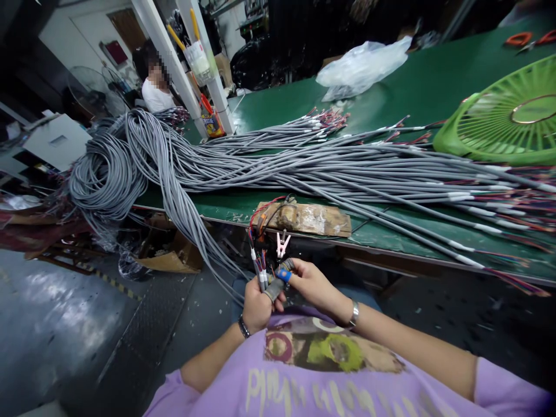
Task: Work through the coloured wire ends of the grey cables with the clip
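My left hand (pixel 257 302) is closed around the ends of several grey cables (pixel 262 277), just below the table's front edge. Thin coloured wires (pixel 261 258) fan upward from their white-wrapped tips. Grey tape covers a finger or thumb of this hand. Close beside it, my right hand (pixel 313 285) has its thumb, wrapped in blue, pressed toward a grey-taped finger. Whatever lies in that pinch is too small to make out. Just above the hands is a pale pink clip (pixel 282 245), near a worn wooden block (pixel 319 219) fixed at the table edge.
Long grey cables (pixel 243 165) lie across the green table (pixel 278 95) and hang off its front. A green fan (pixel 512 113) stands right, a plastic bag (pixel 365 66) behind, orange-handled scissors (pixel 519 39) far right. A white post (pixel 167 63) rises left; a person (pixel 157 92) sits beyond.
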Action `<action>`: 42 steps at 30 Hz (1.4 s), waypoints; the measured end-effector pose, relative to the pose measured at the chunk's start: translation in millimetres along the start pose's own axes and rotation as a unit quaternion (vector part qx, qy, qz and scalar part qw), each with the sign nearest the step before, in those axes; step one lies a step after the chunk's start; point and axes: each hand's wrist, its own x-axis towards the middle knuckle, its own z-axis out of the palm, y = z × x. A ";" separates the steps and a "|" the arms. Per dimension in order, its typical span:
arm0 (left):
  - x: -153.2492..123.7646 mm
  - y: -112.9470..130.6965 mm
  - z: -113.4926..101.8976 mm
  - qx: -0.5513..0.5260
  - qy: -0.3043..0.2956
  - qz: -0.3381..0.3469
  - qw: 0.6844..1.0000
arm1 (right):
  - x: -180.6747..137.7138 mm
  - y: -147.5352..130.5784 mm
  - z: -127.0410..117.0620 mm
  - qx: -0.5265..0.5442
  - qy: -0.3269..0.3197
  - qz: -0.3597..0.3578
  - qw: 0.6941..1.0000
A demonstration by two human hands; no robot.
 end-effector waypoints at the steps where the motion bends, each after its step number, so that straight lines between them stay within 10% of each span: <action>1: 0.2 -0.5 -0.1 -0.004 0.002 0.003 1.000 | 0.7 1.3 -0.7 0.006 0.005 0.004 1.000; 42: -0.6 -4.6 -1.6 -0.019 0.029 0.016 0.999 | 0.1 3.6 -7.3 -0.032 0.025 0.002 0.999</action>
